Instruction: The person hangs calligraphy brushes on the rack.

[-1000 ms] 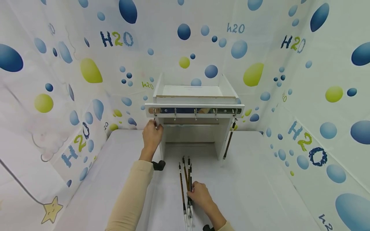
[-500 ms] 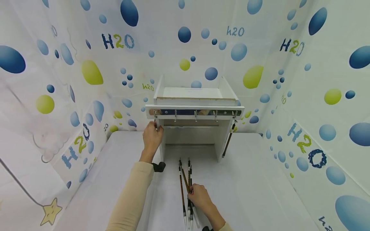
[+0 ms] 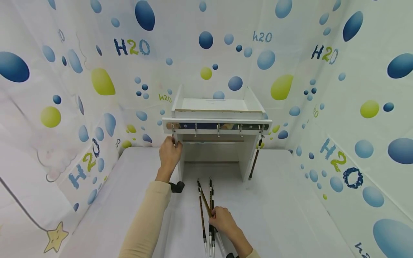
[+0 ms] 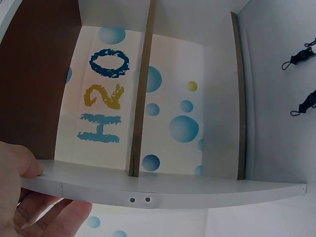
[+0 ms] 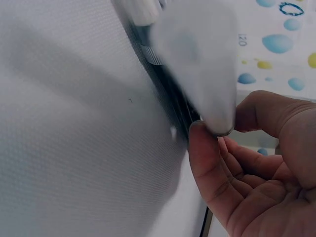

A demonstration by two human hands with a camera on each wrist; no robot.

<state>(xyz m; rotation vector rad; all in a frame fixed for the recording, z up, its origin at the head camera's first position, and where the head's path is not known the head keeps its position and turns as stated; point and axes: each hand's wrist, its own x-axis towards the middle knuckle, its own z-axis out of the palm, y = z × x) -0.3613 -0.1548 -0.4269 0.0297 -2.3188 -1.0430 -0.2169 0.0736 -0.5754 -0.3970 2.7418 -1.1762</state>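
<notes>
My left hand (image 3: pixel 170 154) grips the left side panel of a white shelf (image 3: pixel 216 115). In the left wrist view, thumb and fingers (image 4: pixel 69 217) lie on opposite faces of that panel (image 4: pixel 197 191). Near the table's front, my right hand (image 3: pixel 224 221) pinches a calligraphy brush (image 3: pixel 205 201), its looped end angled left over the others. The right wrist view has a blurred, translucent brush cap (image 5: pixel 210 69) close to the fingertips (image 5: pixel 202 148). Several other calligraphy brushes (image 3: pixel 201 213) lie on the table beneath and beside this hand. Another brush (image 3: pixel 255 162) hangs from the rightmost hook.
A metal rail (image 3: pixel 206 126) with several hooks (image 3: pixel 218 130) runs along the shelf's front. The white table (image 3: pixel 284 208) extends on both sides. Behind and beside it hangs a bubble-printed backdrop (image 3: pixel 180 36).
The held brush has swung, its looped end going left across the other brushes and its capped end right. My left hand stays on the shelf panel. The head view has tilted slightly upward.
</notes>
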